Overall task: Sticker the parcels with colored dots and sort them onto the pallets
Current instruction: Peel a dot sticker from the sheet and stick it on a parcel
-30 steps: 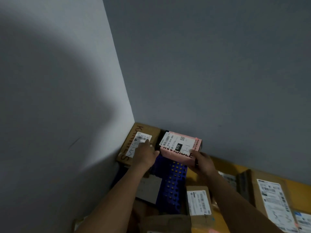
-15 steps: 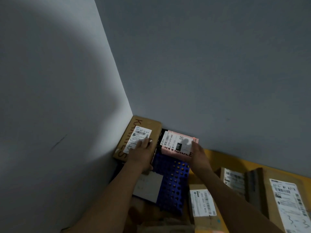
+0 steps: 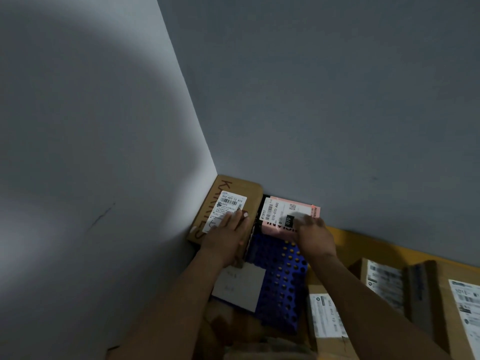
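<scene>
A pink parcel (image 3: 280, 214) with a white label lies on the blue perforated pallet (image 3: 280, 281) in the room's corner. My right hand (image 3: 314, 237) rests on its near right part, fingers flat on top. Left of it sits a brown cardboard parcel (image 3: 220, 201) with a white shipping label and handwriting. My left hand (image 3: 228, 237) lies flat on that box's near end, fingers spread over the label.
Two grey walls meet just behind the parcels. A grey card (image 3: 239, 287) lies on the pallet's near left. More labelled cardboard parcels (image 3: 327, 315) (image 3: 384, 284) (image 3: 465, 302) sit on an orange surface (image 3: 345, 240) to the right.
The pink parcel went from held above the pallet to resting on it by the back wall. My right hand shifted from gripping its side to lying on top. The left hand stayed on the brown box.
</scene>
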